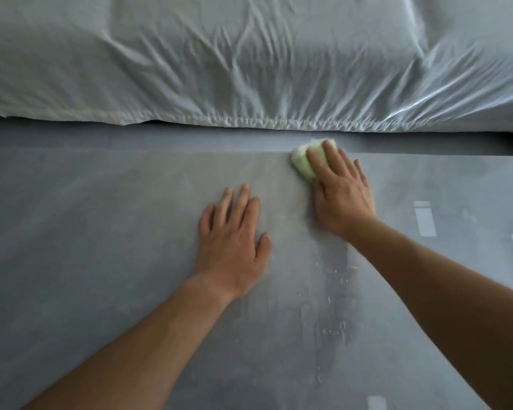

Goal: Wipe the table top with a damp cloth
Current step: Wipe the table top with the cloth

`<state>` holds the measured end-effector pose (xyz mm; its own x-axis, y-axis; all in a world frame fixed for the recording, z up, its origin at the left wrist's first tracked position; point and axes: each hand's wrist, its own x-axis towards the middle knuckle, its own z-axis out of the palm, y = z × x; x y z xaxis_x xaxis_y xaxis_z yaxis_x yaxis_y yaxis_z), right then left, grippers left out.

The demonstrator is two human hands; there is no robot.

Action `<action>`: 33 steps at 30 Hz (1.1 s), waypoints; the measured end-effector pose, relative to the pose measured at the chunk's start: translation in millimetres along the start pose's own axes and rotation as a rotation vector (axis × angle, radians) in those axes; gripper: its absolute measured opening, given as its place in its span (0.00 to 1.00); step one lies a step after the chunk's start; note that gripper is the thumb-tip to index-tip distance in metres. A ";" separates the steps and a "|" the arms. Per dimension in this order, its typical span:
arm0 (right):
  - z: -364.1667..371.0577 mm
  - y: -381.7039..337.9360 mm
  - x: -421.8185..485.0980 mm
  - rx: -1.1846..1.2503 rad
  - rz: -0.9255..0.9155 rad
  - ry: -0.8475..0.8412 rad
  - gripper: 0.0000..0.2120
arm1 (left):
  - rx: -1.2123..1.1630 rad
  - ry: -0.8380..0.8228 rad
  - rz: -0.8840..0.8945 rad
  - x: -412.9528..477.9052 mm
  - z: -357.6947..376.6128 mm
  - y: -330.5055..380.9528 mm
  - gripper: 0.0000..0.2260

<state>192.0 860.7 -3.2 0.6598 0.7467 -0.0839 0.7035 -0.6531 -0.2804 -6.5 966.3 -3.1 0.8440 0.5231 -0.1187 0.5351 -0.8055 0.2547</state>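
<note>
A grey table top (101, 232) fills the lower two thirds of the head view. My right hand (341, 193) presses flat on a pale green cloth (302, 161) near the table's far edge, with the fingers covering most of the cloth. My left hand (234, 241) lies flat on the table, palm down and fingers spread, holding nothing, a little nearer to me and to the left of the right hand. A wet streak with water drops (332, 291) runs along the table toward me from below the right hand.
A wrinkled white sheet of plastic or fabric (249, 69) covers something bulky just beyond the table's far edge. Pale rectangular marks (424, 218) show on the table at the right, and another mark (376, 402) sits near the bottom edge.
</note>
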 end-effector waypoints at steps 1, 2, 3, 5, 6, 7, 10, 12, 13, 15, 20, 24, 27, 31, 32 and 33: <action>1.1 -6.1 8.5 0.002 0.069 0.012 0.29 | -0.007 -0.010 -0.001 -0.7 -0.1 -0.8 0.30; 3.5 -14.9 10.6 -0.004 0.092 0.024 0.30 | -0.013 -0.020 -0.002 -1.2 0.3 -1.2 0.31; 6.1 -23.6 5.0 -0.013 0.065 0.032 0.30 | -0.019 -0.028 -0.003 -1.7 0.4 -0.9 0.31; 11.7 -33.2 -23.9 -0.035 -0.120 0.013 0.30 | -0.038 -0.025 -0.005 -1.6 0.3 -0.6 0.31; 13.5 -31.4 -41.7 -0.053 -0.220 -0.008 0.29 | -0.045 -0.017 -0.006 -1.5 0.0 -0.7 0.31; 12.5 -26.0 -56.3 -0.065 -0.284 -0.045 0.28 | -0.045 -0.010 -0.004 -1.4 -0.3 -0.8 0.30; 3.1 11.8 -52.6 -0.072 -0.222 -0.029 0.27 | -0.029 -0.010 0.001 -1.8 -0.1 -1.3 0.30; -5.0 33.7 -32.5 -0.045 -0.006 0.021 0.28 | -0.020 -0.022 0.000 -2.4 0.5 0.6 0.30; -7.0 36.5 -26.2 -0.025 0.085 0.032 0.29 | -0.018 -0.030 -0.004 -2.2 0.9 1.9 0.30; -4.2 24.5 -31.6 -0.010 0.150 0.060 0.30 | -0.020 -0.035 -0.020 -2.9 1.9 6.2 0.30; 9.2 11.7 -121.6 -0.069 -0.302 -0.050 0.28 | 0.004 0.041 -0.021 -25.1 4.4 23.7 0.26; -7.6 60.9 -85.6 -0.053 -0.163 0.001 0.28 | 0.033 0.041 -0.022 -42.3 10.8 32.7 0.26; -17.1 70.3 -57.7 0.015 0.091 0.045 0.29 | 0.061 0.028 -0.038 -41.5 13.8 33.1 0.27; -1.0 41.6 -116.1 -0.029 -0.112 0.036 0.32 | 0.057 0.018 -0.051 -41.7 14.1 36.7 0.27; 1.7 39.2 -135.4 -0.046 -0.237 -0.012 0.32 | 0.058 0.017 -0.047 -42.1 13.6 36.4 0.28; 2.1 42.3 -147.6 -0.061 -0.347 -0.064 0.32 | 0.060 0.013 -0.041 -42.4 13.4 35.8 0.28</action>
<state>123.8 723.1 -4.7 0.3623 0.9305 -0.0534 0.8985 -0.3639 -0.2455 -22.7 911.5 -1.8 0.8212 0.5588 -0.1156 0.5705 -0.7986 0.1920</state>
